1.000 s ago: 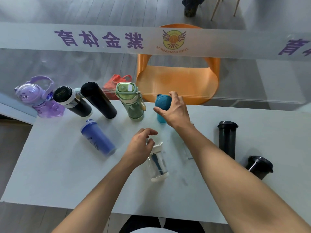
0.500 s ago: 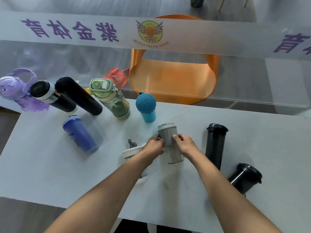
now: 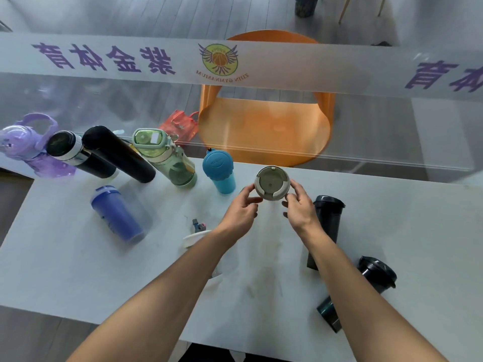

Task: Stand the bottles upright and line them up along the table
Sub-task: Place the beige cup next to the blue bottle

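Both hands, left and right, hold the grey cup from each side, its lid facing up. It stands on the counter at 3 o'clock from the teal bottle.

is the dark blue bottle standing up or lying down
Lying down. The dark blue bottle rests on its side on the table, its cap toward the standing row.
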Motion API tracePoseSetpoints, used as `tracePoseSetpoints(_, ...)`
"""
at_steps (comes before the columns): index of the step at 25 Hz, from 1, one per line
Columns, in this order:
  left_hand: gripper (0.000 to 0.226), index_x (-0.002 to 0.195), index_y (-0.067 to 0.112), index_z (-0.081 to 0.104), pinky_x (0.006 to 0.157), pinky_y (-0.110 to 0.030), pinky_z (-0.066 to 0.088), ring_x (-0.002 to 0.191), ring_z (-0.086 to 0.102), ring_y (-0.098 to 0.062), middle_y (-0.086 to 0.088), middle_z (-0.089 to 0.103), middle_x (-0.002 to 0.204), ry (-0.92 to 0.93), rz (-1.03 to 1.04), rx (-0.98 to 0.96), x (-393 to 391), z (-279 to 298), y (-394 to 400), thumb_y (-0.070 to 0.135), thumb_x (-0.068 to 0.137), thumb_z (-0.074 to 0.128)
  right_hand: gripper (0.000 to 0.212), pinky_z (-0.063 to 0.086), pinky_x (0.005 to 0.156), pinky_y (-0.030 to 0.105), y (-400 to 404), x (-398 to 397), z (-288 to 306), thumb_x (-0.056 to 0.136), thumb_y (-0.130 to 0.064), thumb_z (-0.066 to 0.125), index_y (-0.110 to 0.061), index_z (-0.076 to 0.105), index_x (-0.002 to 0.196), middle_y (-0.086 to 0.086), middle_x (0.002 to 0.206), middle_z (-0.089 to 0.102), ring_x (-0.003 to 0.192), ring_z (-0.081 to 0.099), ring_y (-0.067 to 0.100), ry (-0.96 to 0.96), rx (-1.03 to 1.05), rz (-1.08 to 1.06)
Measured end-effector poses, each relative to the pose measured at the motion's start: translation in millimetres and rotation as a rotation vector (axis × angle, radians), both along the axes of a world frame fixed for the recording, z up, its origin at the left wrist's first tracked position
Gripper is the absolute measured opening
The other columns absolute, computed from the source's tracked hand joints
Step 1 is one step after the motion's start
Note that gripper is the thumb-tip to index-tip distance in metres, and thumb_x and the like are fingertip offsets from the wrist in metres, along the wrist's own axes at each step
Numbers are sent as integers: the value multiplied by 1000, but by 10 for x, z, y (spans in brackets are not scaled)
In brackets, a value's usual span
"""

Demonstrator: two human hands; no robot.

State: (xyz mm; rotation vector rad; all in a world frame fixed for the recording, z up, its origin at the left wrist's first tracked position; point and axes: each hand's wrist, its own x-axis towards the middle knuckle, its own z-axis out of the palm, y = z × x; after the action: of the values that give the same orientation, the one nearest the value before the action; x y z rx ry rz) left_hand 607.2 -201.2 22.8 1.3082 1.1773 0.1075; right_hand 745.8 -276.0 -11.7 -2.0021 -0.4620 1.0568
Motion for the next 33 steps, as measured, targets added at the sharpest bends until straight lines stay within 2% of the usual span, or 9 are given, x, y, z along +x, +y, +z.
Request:
tracePoseSetpoints(4, 63, 149, 35, 34, 102, -40, 50, 122, 54, -19, 1, 55, 133, 1, -20, 54, 86, 30, 57, 2, 95, 41, 46, 52, 100, 50, 138, 19, -35, 94, -39, 36, -38, 50, 138, 0, 129, 64, 109, 66, 21, 80, -7, -20)
tracePoseSetpoints(9, 65, 149, 31, 38, 95, -34, 52, 121, 53, -15, 0, 57, 135, -17, -36, 56, 123, 30, 201, -1, 93, 40, 49, 49, 104, 50, 247, 66, -47, 89, -43, 36, -42, 51, 136, 1, 134, 62, 120, 60, 24, 81, -21, -26)
tracePoseSetpoints(13, 69, 150, 35, 32, 91, -31, 51, 124, 51, -15, 5, 52, 136, -28, -65, 40, 79, 37, 213, -2, 93, 39, 44, 48, 105, 49, 308, 52, -64, 96, -36, 36, -39, 49, 138, 0, 134, 61, 121, 59, 24, 70, -23, -22)
tracePoseSetpoints(20, 67, 152, 34, 31, 91, -33, 52, 100, 58, -4, 5, 50, 145, -56, -127, 4, 36, 42, 253, 1, 94, 40, 49, 48, 105, 49, 313, -2, -5, 92, -37, 35, -39, 49, 138, 0, 131, 63, 119, 60, 24, 83, -37, -64)
tracePoseSetpoints(24, 66, 152, 33, 33, 96, -39, 53, 91, 58, -11, 5, 51, 142, -55, -150, -23, 22, 65, 282, 1, 94, 41, 50, 47, 105, 50, 271, -64, 56, 93, -39, 35, -39, 46, 141, 2, 136, 61, 121, 58, 26, 77, -65, -93)
tracePoseSetpoints(27, 63, 151, 31, 33, 97, -42, 52, 94, 55, -16, 5, 52, 137, -53, -165, -22, 8, 72, 307, 2, 95, 41, 57, 46, 107, 49, 232, -102, 113, 92, -38, 35, -35, 35, 149, 3, 145, 54, 126, 56, 26, 47, -90, -111)
tracePoseSetpoints(29, 58, 152, 24, 32, 97, -41, 51, 99, 55, -18, 2, 51, 131, -32, -128, -27, -6, 69, 274, 6, 97, 42, 59, 48, 104, 44, 134, -121, 171, 94, -34, 39, -28, 31, 152, 4, 137, 57, 119, 59, 25, -4, -111, -142)
tracePoseSetpoints(31, 52, 149, 17, 36, 97, -41, 53, 97, 58, -18, -2, 53, 124, 24, -80, -15, -39, 38, 192, 9, 98, 42, 55, 50, 88, 35, -70, -118, 219, 96, -26, 43, -22, 37, 150, 3, 117, 62, 100, 60, 24, -59, -101, -186)
tracePoseSetpoints(33, 45, 143, 15, 44, 98, -45, 54, 98, 61, -22, -4, 58, 119, 57, -109, -4, -53, -22, 56, 11, 98, 40, 46, 43, 80, 28, -335, -45, 272, 97, -19, 48, -19, 47, 143, 1, 109, 61, 93, 56, 20, -124, -85, -247)
